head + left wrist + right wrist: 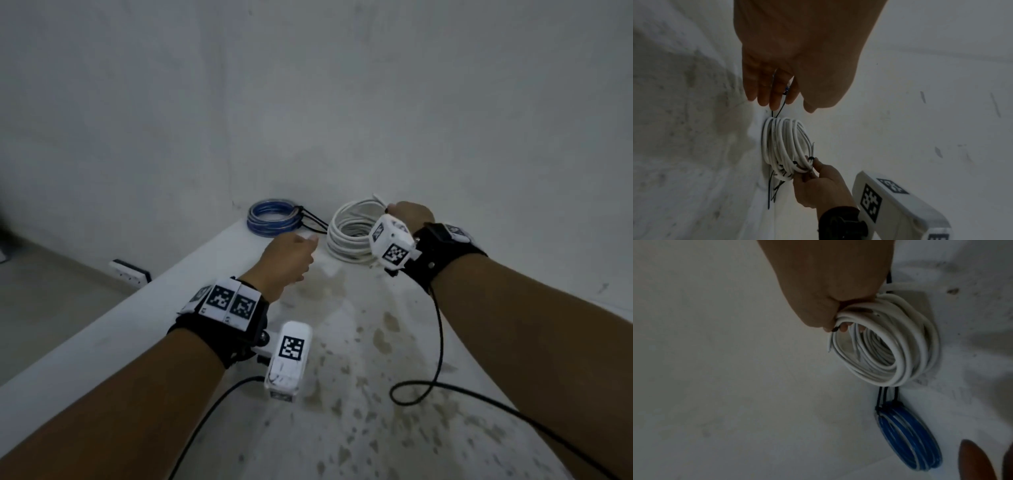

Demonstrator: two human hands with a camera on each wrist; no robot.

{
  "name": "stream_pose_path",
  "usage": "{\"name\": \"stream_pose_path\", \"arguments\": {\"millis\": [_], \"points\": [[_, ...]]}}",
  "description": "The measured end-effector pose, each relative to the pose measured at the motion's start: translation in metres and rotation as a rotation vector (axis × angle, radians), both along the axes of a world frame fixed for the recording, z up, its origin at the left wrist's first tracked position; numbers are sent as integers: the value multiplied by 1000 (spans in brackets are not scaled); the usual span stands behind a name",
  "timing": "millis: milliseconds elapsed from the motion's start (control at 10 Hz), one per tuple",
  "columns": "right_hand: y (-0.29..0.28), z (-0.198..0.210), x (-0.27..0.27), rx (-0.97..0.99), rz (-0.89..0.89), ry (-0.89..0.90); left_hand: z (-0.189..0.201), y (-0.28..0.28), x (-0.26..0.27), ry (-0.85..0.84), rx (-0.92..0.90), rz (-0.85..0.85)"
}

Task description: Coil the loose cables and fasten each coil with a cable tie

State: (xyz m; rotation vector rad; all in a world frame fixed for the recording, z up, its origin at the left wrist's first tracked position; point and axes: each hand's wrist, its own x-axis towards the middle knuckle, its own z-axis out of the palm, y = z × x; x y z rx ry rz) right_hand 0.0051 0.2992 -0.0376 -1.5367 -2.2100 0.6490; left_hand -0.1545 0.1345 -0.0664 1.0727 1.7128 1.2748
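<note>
A white cable coil [347, 236] lies near the back of the white table, beside the wall. My right hand [409, 214] grips its far right rim, fingers curled round the bundled strands [855, 311]. In the left wrist view, small black ties [811, 158] show on the white coil [785, 146] at the fingers of my right hand [818, 183]. My left hand [291, 257] hovers just left of the coil, fingers straight and holding nothing [774, 92]. A blue cable coil [274, 217] sits further left with black cable ties [311, 221] fastened on it, tails pointing toward the white coil.
The table [359, 359] is stained and narrow, with its left edge [137, 308] dropping to the floor. A wall socket strip [130, 270] sits low on the left. Black wrist-camera cables [438, 342] trail over the table near me. Walls close off the back.
</note>
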Motion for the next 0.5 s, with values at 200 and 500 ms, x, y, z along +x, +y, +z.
{"name": "stream_pose_path", "arguments": {"millis": [200,500], "points": [[-18,7,-1,203,-51,-323,-11,3,-1,83,-9,-12],[-33,-6,28,321,48,-569,-13,-8,15,192,-23,-65]]}}
